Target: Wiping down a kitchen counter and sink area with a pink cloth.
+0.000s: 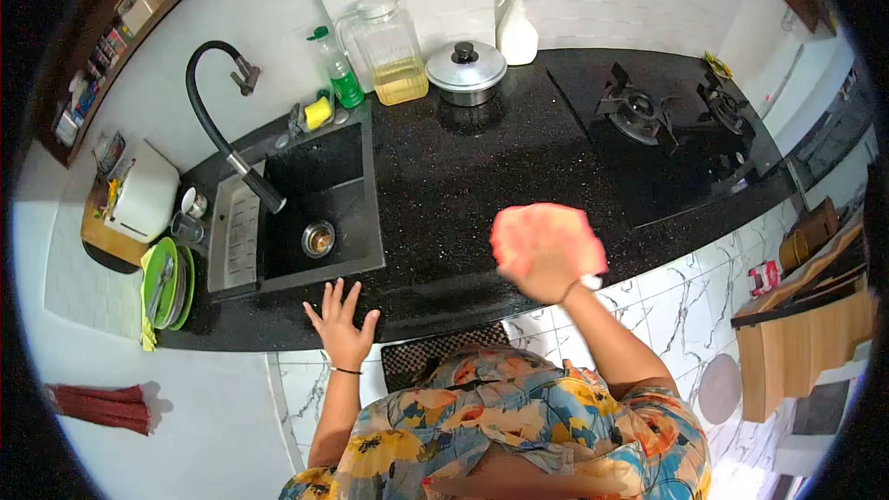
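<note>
A pink-red cloth (545, 229) lies spread on the black speckled countertop (444, 173), between the sink and the gas hob. My right hand (549, 274) presses on its near part, palm down and slightly blurred; the hand hides some of the cloth. My left hand (343, 323) rests on the counter's front edge just below the sink, fingers spread, holding nothing.
At left are a black sink (378, 222) with a flexible faucet (201, 101) and stacked green plates (161, 285). Along the wall stand a green soap bottle (345, 83), a pitcher (399, 76), a lidded pot (467, 76) and a white spray bottle (517, 35). A gas hob (667, 173) is at right.
</note>
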`<state>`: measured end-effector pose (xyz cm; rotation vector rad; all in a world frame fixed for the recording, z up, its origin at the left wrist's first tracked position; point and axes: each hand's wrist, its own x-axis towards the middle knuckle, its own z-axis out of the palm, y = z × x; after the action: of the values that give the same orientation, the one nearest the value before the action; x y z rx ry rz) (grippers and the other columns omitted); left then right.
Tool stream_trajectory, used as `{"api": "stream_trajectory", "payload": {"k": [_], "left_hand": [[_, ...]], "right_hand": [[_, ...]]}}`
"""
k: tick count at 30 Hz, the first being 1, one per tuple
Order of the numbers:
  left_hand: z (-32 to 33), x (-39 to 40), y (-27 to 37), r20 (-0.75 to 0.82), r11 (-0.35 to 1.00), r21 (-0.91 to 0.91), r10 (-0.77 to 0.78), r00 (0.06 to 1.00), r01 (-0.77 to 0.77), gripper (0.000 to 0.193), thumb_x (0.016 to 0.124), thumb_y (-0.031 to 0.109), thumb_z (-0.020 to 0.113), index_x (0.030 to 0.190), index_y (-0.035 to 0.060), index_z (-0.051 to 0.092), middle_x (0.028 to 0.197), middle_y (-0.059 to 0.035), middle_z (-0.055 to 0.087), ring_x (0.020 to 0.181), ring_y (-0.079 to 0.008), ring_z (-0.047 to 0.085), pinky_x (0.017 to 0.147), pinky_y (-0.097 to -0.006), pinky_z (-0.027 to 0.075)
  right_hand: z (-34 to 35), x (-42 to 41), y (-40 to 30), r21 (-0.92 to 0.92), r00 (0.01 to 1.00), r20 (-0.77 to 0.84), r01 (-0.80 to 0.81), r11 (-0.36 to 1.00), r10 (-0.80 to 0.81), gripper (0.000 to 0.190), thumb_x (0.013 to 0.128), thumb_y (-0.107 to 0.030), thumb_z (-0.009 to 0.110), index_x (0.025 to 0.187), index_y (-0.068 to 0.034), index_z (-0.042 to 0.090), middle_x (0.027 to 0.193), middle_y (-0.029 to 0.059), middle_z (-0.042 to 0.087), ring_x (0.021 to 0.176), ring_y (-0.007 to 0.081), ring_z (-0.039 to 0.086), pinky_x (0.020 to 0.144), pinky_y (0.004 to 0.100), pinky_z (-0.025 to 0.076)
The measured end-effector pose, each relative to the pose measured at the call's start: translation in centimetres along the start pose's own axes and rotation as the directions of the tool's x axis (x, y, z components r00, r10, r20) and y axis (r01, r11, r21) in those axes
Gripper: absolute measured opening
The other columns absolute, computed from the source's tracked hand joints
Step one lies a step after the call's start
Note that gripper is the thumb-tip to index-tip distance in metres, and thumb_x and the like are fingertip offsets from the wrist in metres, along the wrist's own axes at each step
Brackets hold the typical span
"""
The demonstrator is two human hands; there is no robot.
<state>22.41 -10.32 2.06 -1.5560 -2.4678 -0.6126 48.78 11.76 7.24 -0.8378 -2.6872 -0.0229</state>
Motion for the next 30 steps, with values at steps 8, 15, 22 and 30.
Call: {"api": "stream_trajectory", "payload": {"k": [8, 15, 22, 30], "left_hand": [[-0.4, 0.2, -0.4, 0.024, 1.000, -0.025, -0.003, 1.000, 0.004, 0.049, 0.076, 0.039, 0.063, 0.119, 0.0167, 0.057, 0.132, -0.0107, 0.045, 0.128, -0.0303, 0.033, 0.106, -0.0582, 0.000], [-0.9, -0.1, 0.1, 0.049, 0.999, -0.034, -0.023, 0.999, 0.025, 0.048, 0.074, 0.031, 0.068, 0.118, 0.0161, 0.057, 0.132, -0.0122, 0.044, 0.128, -0.0322, 0.032, 0.104, -0.0617, 0.001], [-1.7, 0.5, 1.1, 0.090, 0.995, 0.021, -0.097, 0.991, 0.096, 0.053, 0.068, 0.032, 0.072, 0.117, 0.0188, 0.057, 0.132, -0.0107, 0.044, 0.128, -0.0321, 0.032, 0.104, -0.0627, 0.002], [-2.3, 1.1, 1.7, 0.104, 0.991, 0.042, -0.128, 0.986, 0.124, 0.050, 0.066, 0.035, 0.070, 0.112, 0.0199, 0.060, 0.133, -0.0120, 0.043, 0.128, -0.0349, 0.032, 0.105, -0.0616, 0.000]], "right_hand": [[3.6, 3.8, -8.5, 0.302, 0.935, -0.210, 0.341, 0.890, -0.287, 0.034, 0.070, -0.038, 0.060, 0.095, -0.016, 0.059, 0.100, 0.0099, 0.055, 0.099, 0.0307, 0.050, 0.088, 0.0441, 0.038], [8.6, 12.1, 5.1, 0.177, 0.991, 0.111, 0.051, 0.983, -0.072, 0.042, 0.084, -0.043, 0.044, 0.116, -0.019, 0.053, 0.122, 0.0122, 0.047, 0.118, 0.0314, 0.040, 0.100, 0.0422, 0.029], [12.8, 18.7, 16.7, 0.241, 0.913, 0.241, -0.384, 0.892, 0.328, 0.058, 0.086, -0.058, 0.033, 0.132, -0.023, 0.042, 0.142, 0.0093, 0.031, 0.129, 0.0293, 0.031, 0.105, 0.0430, 0.024], [15.9, 24.4, 26.4, 0.200, 0.965, 0.096, -0.261, 0.945, 0.246, 0.051, 0.090, -0.047, 0.034, 0.131, -0.019, 0.042, 0.141, 0.0097, 0.032, 0.131, 0.0277, 0.027, 0.106, 0.0444, 0.023]]}}
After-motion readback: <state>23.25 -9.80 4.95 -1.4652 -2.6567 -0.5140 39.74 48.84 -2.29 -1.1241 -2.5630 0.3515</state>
